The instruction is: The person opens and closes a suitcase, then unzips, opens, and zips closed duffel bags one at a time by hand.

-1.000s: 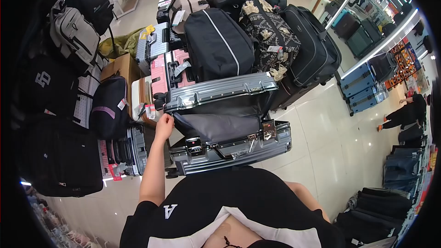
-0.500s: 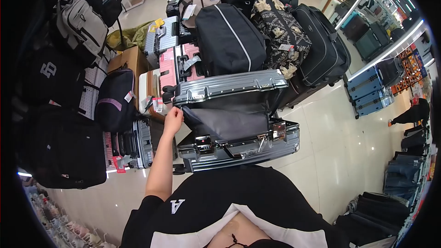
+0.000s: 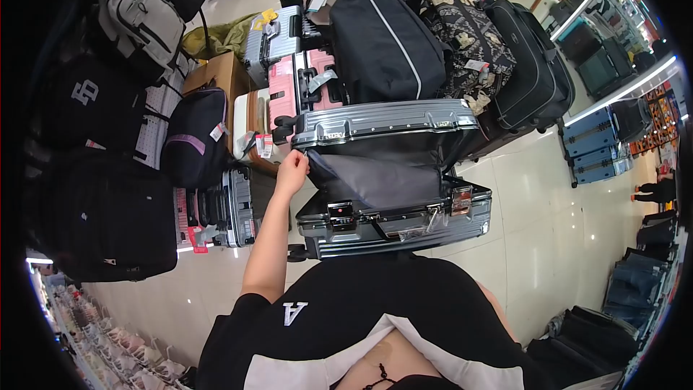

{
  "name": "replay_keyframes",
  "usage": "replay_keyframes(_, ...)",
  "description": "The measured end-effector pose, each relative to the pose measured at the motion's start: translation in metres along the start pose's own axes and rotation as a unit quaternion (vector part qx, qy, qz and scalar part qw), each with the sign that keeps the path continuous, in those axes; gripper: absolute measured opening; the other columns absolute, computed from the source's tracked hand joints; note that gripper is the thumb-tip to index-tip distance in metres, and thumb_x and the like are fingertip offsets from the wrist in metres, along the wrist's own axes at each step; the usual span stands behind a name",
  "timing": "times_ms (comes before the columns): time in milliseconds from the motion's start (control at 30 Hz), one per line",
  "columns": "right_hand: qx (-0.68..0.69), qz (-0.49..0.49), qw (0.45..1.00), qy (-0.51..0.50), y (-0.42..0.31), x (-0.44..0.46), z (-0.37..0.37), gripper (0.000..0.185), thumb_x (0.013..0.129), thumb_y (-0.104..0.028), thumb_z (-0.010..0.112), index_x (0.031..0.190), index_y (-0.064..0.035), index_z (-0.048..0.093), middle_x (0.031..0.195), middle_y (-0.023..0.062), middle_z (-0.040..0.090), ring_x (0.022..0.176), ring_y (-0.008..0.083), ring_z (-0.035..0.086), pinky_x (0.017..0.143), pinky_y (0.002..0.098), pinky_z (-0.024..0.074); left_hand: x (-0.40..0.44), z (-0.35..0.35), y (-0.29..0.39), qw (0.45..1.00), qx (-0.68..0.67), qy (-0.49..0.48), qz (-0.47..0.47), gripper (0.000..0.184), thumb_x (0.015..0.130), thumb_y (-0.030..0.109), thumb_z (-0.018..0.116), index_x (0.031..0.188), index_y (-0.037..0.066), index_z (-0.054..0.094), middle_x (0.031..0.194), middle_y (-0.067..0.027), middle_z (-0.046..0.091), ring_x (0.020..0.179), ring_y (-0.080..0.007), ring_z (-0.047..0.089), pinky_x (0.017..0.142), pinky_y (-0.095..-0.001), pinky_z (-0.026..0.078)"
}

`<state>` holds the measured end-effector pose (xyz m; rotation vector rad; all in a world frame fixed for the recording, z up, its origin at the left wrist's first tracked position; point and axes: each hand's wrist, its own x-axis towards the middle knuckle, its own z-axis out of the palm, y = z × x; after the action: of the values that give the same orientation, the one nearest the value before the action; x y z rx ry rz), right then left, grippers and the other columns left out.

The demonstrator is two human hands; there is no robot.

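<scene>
A silver-grey hard-shell suitcase (image 3: 390, 245) stands open in front of me, its ribbed lid (image 3: 386, 121) tilted up along the far side. Inside, a dark grey fabric lining (image 3: 390, 180) stretches slantwise between the lid and the lower shell. At the lining's upper left corner, my left hand (image 3: 291, 173) is closed in a pinch on its edge; whether a zipper pull is between the fingertips is too small to tell. Two latches, a left one (image 3: 341, 215) and a right one (image 3: 461, 201), show on the near rim. My right hand is out of view; only a sliver of that arm shows.
Behind the suitcase stand a pink suitcase (image 3: 283, 94), a black bag with a pale stripe (image 3: 386, 47) and a patterned bag (image 3: 469, 43). Black backpacks (image 3: 108, 224) crowd the left. Blue suitcases (image 3: 593, 148) stand at the right, above folded jeans (image 3: 635, 282).
The view has shifted, so everything sits further right and slightly higher. My left hand keeps its pinch at the lining's corner, and the suitcase lid stays raised.
</scene>
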<state>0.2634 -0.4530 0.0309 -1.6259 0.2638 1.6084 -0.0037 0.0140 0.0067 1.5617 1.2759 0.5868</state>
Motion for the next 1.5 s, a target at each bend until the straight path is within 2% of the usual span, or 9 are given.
replay_keyframes(67,-0.008,-0.009,0.999,0.031,0.011,0.005,-0.009,0.020,0.074,-0.017,0.067,0.079,0.0019,0.063,0.068,0.0092,0.062,0.060,0.0134,0.054,0.055,0.0322,0.0449,0.001,0.000,-0.001,1.000,-0.006,-0.006,-0.007,0.018,0.089,0.015,0.054,0.078,0.001,0.051,0.065,-0.0061,0.058,0.060,-0.0135,0.058,0.058,-0.0278,0.048)
replay_keyframes(200,-0.105,-0.070,0.980,0.156,0.034,0.029,-0.016,0.019,0.074,-0.017,0.066,0.076,0.0019,0.063,0.066,0.0102,0.061,0.060,0.0145,0.056,0.055,0.0331,0.0451,0.001,-0.002,-0.004,1.000,0.002,-0.007,-0.002,0.018,0.088,0.015,0.053,0.076,0.001,0.051,0.063,-0.0061,0.058,0.059,-0.0144,0.059,0.057,-0.0285,0.047)
replay_keyframes(367,-0.202,-0.137,0.927,0.285,0.060,0.049,-0.023,0.018,0.073,-0.016,0.065,0.073,0.0019,0.062,0.062,0.0115,0.060,0.060,0.0158,0.057,0.055,0.0342,0.0453,0.002,-0.001,-0.004,1.000,0.022,-0.001,-0.001,0.019,0.088,0.016,0.053,0.076,0.001,0.051,0.063,-0.0062,0.059,0.059,-0.0153,0.059,0.058,-0.0293,0.047)
replay_keyframes(600,-0.264,-0.208,0.858,0.388,0.085,0.071,-0.026,0.018,0.073,-0.016,0.064,0.068,0.0019,0.062,0.057,0.0133,0.058,0.061,0.0177,0.060,0.056,0.0358,0.0455,0.000,0.002,-0.002,1.000,-0.001,0.003,-0.008,0.019,0.088,0.017,0.053,0.077,0.002,0.051,0.063,-0.0064,0.059,0.059,-0.0149,0.059,0.058,-0.0292,0.047)
replay_keyframes(1200,-0.480,-0.216,0.814,0.246,0.023,0.055,0.031,0.022,0.072,-0.020,0.062,0.068,0.0018,0.062,0.060,0.0172,0.059,0.064,0.0266,0.062,0.058,0.0381,0.0458,-0.003,-0.002,0.000,1.000,0.017,0.010,-0.010,0.019,0.088,0.016,0.054,0.078,0.001,0.051,0.065,-0.0075,0.060,0.060,-0.0157,0.060,0.059,-0.0295,0.047)
replay_keyframes(1500,-0.539,-0.213,0.784,0.222,0.013,0.053,0.036,0.025,0.072,-0.023,0.062,0.069,0.0018,0.062,0.062,0.0192,0.060,0.065,0.0312,0.062,0.059,0.0392,0.0459,-0.001,0.001,-0.002,1.000,0.000,0.010,-0.008,0.019,0.089,0.017,0.054,0.078,0.001,0.051,0.065,-0.0071,0.060,0.060,-0.0156,0.060,0.058,-0.0300,0.047)
